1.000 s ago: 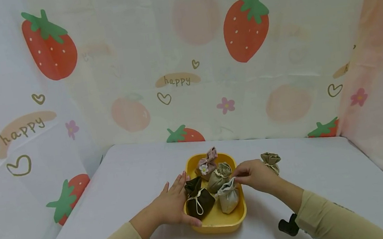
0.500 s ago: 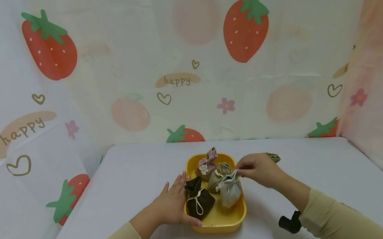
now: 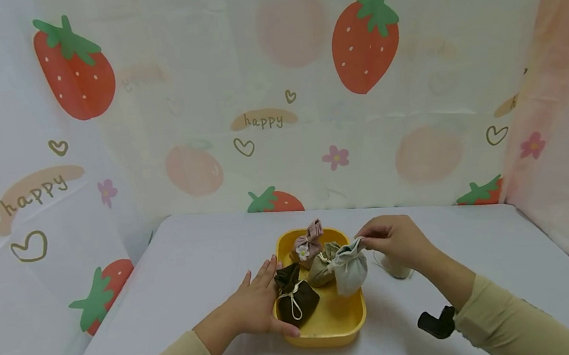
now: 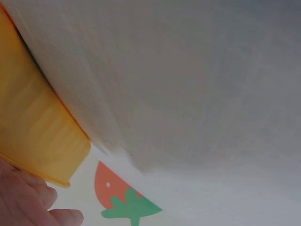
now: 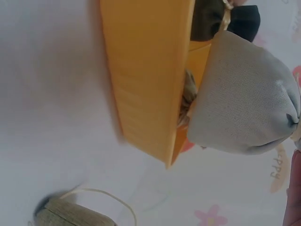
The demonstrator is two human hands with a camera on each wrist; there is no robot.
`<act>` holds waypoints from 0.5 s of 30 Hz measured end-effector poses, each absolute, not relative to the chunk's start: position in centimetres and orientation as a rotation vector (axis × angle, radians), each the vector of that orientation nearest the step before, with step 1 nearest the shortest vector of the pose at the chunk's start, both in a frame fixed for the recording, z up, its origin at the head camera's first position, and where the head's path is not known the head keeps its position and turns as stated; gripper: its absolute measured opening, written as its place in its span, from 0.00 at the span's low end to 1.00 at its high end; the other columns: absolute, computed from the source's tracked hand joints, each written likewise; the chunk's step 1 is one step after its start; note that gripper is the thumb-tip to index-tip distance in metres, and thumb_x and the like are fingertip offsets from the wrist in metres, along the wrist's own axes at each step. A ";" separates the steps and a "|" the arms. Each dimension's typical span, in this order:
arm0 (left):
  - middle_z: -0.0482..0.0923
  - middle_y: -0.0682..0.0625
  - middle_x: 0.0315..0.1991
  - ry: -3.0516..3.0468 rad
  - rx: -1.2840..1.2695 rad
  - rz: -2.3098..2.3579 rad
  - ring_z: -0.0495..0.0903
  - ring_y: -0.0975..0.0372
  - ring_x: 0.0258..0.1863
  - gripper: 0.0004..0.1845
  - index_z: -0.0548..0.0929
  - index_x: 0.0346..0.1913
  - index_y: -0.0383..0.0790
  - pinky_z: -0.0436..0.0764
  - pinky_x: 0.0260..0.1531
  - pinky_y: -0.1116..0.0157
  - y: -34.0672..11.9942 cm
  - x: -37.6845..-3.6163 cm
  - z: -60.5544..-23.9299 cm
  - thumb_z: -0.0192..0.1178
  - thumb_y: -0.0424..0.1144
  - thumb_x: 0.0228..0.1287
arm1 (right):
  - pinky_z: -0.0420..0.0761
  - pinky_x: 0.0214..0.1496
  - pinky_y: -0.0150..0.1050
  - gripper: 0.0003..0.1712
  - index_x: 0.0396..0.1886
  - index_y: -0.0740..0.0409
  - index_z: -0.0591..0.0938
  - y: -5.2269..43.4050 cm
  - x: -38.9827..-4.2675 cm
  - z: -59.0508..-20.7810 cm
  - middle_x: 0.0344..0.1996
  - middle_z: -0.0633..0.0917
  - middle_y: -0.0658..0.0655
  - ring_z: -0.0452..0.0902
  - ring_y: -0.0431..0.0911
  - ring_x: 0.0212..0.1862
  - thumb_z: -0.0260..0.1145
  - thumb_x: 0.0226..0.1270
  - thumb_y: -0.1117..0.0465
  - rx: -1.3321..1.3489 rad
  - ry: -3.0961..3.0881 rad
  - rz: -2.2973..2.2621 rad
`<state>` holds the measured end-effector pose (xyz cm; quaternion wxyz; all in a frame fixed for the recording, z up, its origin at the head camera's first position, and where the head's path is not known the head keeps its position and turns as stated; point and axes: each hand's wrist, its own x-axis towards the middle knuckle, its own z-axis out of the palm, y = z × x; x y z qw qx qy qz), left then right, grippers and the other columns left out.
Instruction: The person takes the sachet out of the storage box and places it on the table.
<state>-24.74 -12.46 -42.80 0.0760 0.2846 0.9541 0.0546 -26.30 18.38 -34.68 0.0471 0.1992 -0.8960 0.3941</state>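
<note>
Head view: right hand [image 3: 397, 239] pinches the gathered top of the light-grey cloth drawstring pouch [image 3: 352, 273], raised over the yellow rounded-rectangular tray [image 3: 327, 339]. Left hand [image 3: 256, 305], fingers extended, rests against the tray's left side. Inside: dark-brown fabric pouch [image 3: 305, 301], olive fabric pouch [image 3: 319, 273], pink fabric pouch [image 3: 308, 241]. Outside, right: khaki fabric pouch [image 5: 70, 215].

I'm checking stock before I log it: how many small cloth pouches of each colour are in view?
Light grey pouch: 1
Pink pouch: 1
Dark pouch: 1
Khaki pouches: 2
Total: 5
</note>
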 end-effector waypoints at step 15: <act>0.29 0.41 0.72 2.863 0.843 0.173 0.35 0.51 0.71 0.66 0.54 0.69 0.32 0.47 0.62 0.42 -12.5 -24.6 -42.8 0.48 0.82 0.34 | 0.79 0.31 0.32 0.05 0.31 0.56 0.86 20.4 -26.3 -32.5 0.28 0.85 0.52 0.79 0.45 0.30 0.67 0.58 0.60 0.544 -2.637 1.245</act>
